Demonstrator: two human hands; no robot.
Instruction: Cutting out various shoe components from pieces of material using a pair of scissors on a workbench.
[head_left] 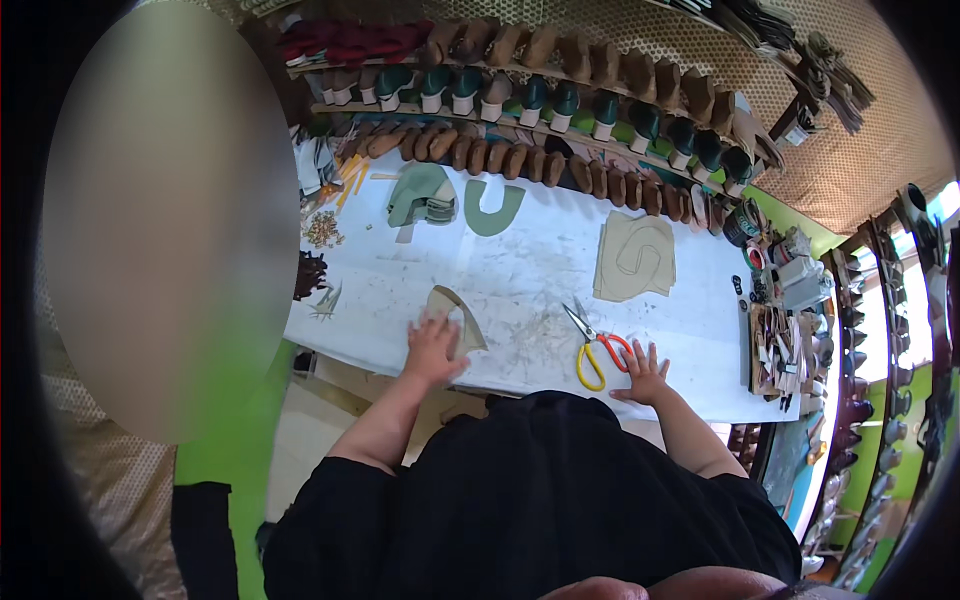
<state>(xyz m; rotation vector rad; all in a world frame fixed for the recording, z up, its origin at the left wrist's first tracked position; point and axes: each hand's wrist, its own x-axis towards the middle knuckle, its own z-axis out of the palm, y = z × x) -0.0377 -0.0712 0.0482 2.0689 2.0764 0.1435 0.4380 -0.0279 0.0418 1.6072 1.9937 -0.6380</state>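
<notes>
My left hand point(433, 348) rests with fingers spread at the near edge of the white-covered table, its fingertips on a curved beige cut piece point(462, 318). The piece stands partly raised, with a darker upper edge; the hand covers some of it. Further right, my right hand point(645, 376) lies flat with fingers apart. Right beside its fingers are scissors point(591, 341) with one yellow and one red-orange handle, blades spread and pointing away. Whether the fingertips touch the red-orange handle, I cannot tell.
Green cut pieces point(420, 192) and a green U-shaped piece point(493, 222) lie toward the back. A beige sheet point(635, 258) with a drawn outline lies right. Shelves of shoe lasts point(535, 98) line the back; a box of tools point(778, 345) sits at the right edge.
</notes>
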